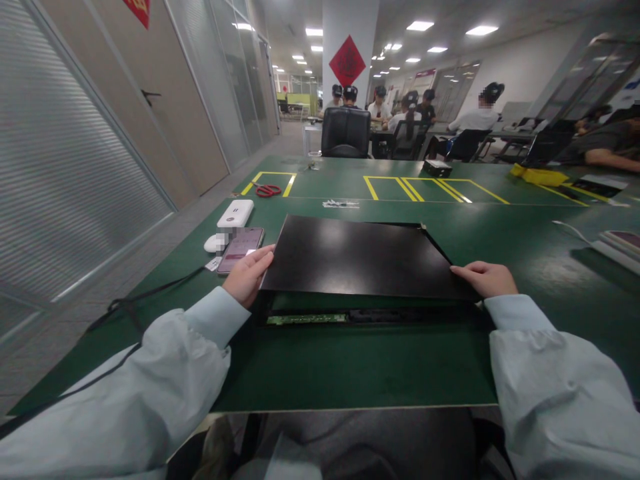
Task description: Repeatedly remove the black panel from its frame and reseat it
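A thin black panel (360, 257) is held by its two side edges over a dark frame that lies on the green table. My left hand (249, 275) pinches the panel's left edge, thumb and fingers pressed together. On the other side, my right hand (485, 277) grips the right edge near the front corner. Below the panel's front edge, a green circuit strip (306, 319) shows in the frame. The panel hides most of the frame; its back right corner and right side peek out.
Left of the panel are a phone (241, 250), a white box (236, 213), a white mouse (215, 243) and a black cable (165, 288). Red scissors (269, 191) lie farther back. A small black box (437, 168) stands at the far edge. Several people sit beyond.
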Tool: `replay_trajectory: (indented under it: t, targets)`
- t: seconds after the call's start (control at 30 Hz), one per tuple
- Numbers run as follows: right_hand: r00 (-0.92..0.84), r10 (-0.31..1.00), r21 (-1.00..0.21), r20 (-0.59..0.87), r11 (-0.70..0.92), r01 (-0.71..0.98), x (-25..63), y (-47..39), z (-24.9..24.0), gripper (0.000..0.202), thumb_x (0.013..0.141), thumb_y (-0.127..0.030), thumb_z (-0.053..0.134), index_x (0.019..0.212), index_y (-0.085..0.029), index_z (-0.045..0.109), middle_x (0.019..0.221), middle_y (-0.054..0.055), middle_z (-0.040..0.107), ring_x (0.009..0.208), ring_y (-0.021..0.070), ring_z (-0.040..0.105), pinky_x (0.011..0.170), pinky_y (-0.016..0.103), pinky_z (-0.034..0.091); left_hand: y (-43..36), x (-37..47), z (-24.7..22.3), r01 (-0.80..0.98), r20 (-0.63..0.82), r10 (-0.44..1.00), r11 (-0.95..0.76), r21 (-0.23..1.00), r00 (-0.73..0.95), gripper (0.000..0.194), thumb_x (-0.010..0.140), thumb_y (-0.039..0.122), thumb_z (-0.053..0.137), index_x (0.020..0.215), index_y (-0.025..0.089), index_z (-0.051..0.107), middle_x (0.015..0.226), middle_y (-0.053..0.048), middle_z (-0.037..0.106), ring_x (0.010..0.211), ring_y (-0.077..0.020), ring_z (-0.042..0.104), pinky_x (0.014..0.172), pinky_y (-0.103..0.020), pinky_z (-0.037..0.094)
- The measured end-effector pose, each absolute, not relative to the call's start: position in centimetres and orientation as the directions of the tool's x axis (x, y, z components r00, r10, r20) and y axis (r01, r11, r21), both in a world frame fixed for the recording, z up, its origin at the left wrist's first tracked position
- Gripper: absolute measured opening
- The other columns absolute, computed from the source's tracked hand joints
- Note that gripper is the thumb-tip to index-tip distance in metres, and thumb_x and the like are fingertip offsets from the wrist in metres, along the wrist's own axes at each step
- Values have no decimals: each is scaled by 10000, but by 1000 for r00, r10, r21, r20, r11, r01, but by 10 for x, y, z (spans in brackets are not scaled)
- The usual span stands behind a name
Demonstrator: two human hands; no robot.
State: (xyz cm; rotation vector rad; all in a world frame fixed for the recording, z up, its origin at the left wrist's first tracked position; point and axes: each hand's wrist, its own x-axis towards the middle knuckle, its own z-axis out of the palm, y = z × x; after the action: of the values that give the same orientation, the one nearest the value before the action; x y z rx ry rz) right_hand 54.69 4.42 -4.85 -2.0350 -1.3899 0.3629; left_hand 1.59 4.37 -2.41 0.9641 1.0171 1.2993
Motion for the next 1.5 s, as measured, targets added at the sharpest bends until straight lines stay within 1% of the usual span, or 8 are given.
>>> replay_trajectory:
  t: [0.13,0.4,0.6,0.77,0.93,1.1,1.33,1.5]
  targets:
    - [384,913,-607,138,-229,761,549,45,-50,379,593,-635,775,571,-260,728,632,73,730,677,288,688,633,399,504,45,12,-27,-319,-27,999,36,947,33,472,677,329,926,1091,148,787,1020,-115,843,1032,-321,783,826,-352,642]
    - [375,916,-572,142,-233,787,549,45,-49,388,603,-651,772,566,-268,723,637,74,730,681,296,696,636,405,510,43,10,-28,-291,-39,999,42,956,18,519,639,218,912,1120,150,731,1031,-117,838,1120,-324,761,962,-394,615]
    - [359,913,-520,193,-215,827,550,44,-51,394,624,-664,750,560,-277,703,657,75,736,693,298,695,660,412,509,43,12,-25,-280,-25,999,32,960,28,479,661,259,906,1106,163,756,1026,-110,839,1104,-328,760,888,-377,629]
    - [373,903,-494,215,-230,839,541,42,-46,353,656,-623,702,546,-287,691,690,79,747,745,313,696,692,421,489,42,15,-23,-283,-21,1000,21,959,1,436,644,229,892,1049,176,741,1024,-94,837,1044,-313,773,810,-355,628]
    - [409,891,-528,198,-254,811,540,40,-43,322,711,-572,651,572,-291,723,654,81,731,719,300,683,679,412,475,40,17,-20,-249,-23,1000,22,968,0,463,605,213,890,1023,178,695,981,-88,825,1051,-309,760,855,-369,615]
    - [391,897,-550,206,-225,805,546,42,-46,313,700,-574,666,575,-297,743,678,78,744,746,305,685,713,415,490,41,16,-20,-255,-15,1000,14,967,1,452,601,210,885,1015,179,705,976,-81,824,1025,-303,763,846,-365,613]
    - [390,895,-545,218,-220,809,545,43,-47,315,718,-558,642,599,-292,763,711,74,746,769,301,685,722,413,498,39,20,-17,-254,-7,1000,6,967,-3,456,592,191,860,1023,190,712,1025,-70,823,1072,-304,749,858,-350,597]
    - [378,896,-537,234,-205,818,546,43,-49,324,735,-561,638,610,-289,762,726,66,746,767,295,677,741,419,506,38,21,-16,-222,-3,1000,3,975,-4,469,578,209,852,1015,196,683,980,-63,806,1075,-314,735,887,-373,584]
